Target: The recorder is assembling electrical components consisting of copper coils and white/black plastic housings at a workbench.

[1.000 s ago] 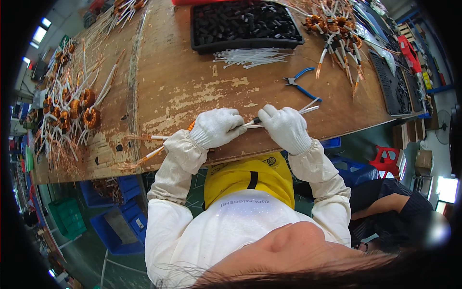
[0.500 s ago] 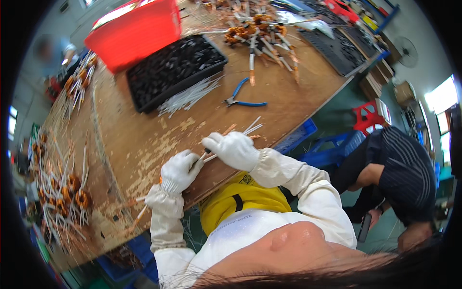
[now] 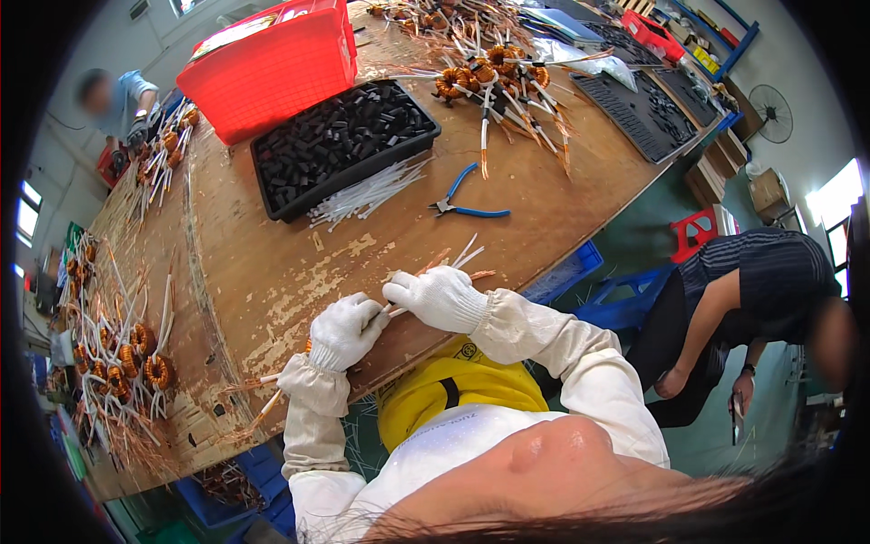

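Observation:
My left hand [image 3: 344,333], in a white knitted glove, is closed around copper wire leads near the table's front edge. Just right of it, my right gloved hand [image 3: 437,299] pinches the same leads, fingertips close to the left ones. White-sleeved leads [image 3: 468,253] with bare copper ends stick out beyond the right hand. More sleeved leads [image 3: 269,405] show by the left wrist; the coil they seem to belong to is mostly hidden under the left glove. Ahead of my hands lie blue-handled cutting pliers [image 3: 469,205] and a bunch of white cable ties [image 3: 372,191].
A black tray [image 3: 274,201] of short black tubes stands beside a red bin [image 3: 272,77]. Copper coils with leads lie in piles at left [image 3: 127,363] and far right [image 3: 494,77]. A person [image 3: 752,317] bends over on the right; another person [image 3: 118,100] is at far left.
The view has shifted slightly, so table items sit lower. My hands stay together on the leads; a dark piece at the right fingertips shows less now. The person at right has moved, phone-like object lower.

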Tool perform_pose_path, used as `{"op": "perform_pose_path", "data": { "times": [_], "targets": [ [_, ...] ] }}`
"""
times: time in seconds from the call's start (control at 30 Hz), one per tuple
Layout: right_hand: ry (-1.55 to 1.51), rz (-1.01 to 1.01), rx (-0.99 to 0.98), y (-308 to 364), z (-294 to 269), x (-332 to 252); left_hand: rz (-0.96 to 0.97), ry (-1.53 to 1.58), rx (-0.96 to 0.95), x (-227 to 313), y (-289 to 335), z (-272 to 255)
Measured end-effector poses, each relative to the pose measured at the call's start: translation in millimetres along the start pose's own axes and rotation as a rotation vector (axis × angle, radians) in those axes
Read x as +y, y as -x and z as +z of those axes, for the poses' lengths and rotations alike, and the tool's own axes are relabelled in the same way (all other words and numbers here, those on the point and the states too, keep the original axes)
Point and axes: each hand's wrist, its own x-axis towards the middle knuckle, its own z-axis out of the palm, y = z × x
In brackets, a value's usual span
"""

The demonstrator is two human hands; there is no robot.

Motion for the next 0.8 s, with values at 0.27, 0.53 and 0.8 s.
{"op": "perform_pose_path", "data": {
  "times": [0.27, 0.53, 0.8],
  "targets": [
    [-0.230, 0.093, 0.171, 4, 11, -9, 0.080, 0.027, 0.046, 3, -3, 4],
    [-0.068, 0.152, 0.063, 12, 5, 9, -0.048, -0.007, 0.020, 4, -4, 2],
    [-0.327, 0.196, -0.038, 7, 14, 15, 0.012, -0.030, 0.068, 4, -5, 2]
  ]
}}
